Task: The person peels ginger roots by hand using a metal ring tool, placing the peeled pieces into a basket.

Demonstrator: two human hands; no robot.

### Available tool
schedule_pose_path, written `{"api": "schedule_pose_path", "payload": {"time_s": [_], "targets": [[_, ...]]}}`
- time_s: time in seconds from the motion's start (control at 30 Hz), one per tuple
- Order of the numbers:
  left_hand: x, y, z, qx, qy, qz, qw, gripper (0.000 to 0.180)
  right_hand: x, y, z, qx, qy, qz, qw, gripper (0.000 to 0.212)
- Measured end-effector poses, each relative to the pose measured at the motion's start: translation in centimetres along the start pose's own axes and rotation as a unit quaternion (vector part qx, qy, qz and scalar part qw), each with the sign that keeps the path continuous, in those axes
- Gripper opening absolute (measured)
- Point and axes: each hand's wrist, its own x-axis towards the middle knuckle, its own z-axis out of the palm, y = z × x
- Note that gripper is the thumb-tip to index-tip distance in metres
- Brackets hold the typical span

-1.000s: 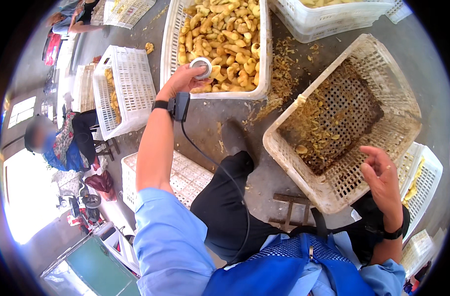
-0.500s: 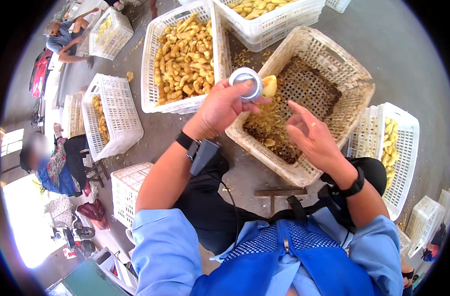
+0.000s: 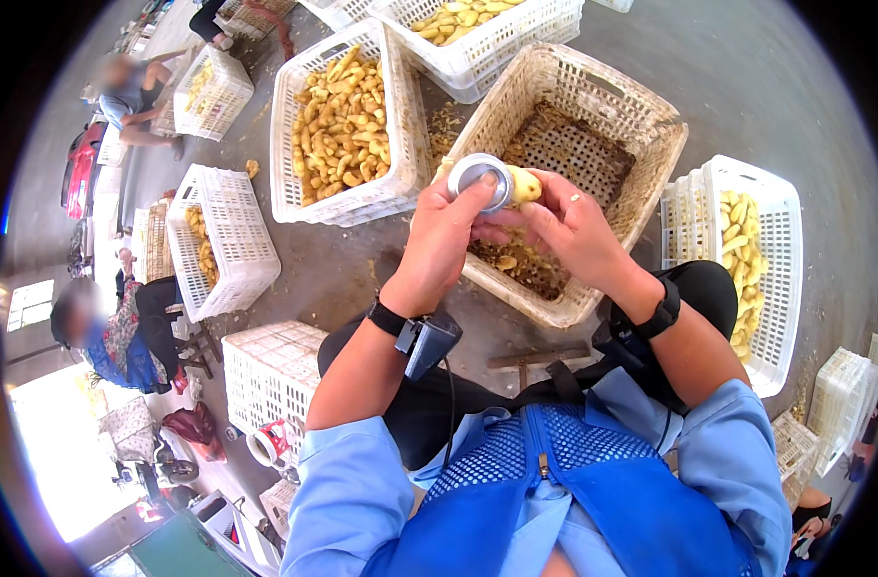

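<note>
My left hand (image 3: 447, 231) grips a round metal ring-shaped tool (image 3: 481, 180) and presses it against a pale yellow piece of produce (image 3: 523, 184). My right hand (image 3: 564, 226) holds that yellow piece from the other side. Both hands are raised over a beige plastic basket (image 3: 641, 183) with peel scraps on its bottom. A white crate (image 3: 401, 106) full of yellow pieces stands just left of the basket.
A white crate with peeled pieces (image 3: 780, 250) sits at my right. More white crates (image 3: 223, 240) stand to the left, one upturned (image 3: 266, 375) near my knee. Seated people (image 3: 126, 91) work at the far left. A low wooden stool (image 3: 526, 361) is under me.
My left hand came back from the full crate with the tool. My right hand left the basket rim and now holds a yellow piece against the tool; both hands met over the basket.
</note>
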Motion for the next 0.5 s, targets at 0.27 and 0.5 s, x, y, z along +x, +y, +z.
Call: {"api": "schedule_pose_path", "payload": {"time_s": [0.27,0.5], "targets": [[0.2,-0.7,0.9,0.115,-0.045,0.042,0.991,0.022,-0.3,0.1,-1.3,0.074,-0.068,0.087,0.991,0.022],[0.0,0.7,0.7,0.159,-0.133,0.099,0.973,0.023,-0.3,0.1,-1.5,0.088,-0.092,0.092,0.988,0.023]]}}
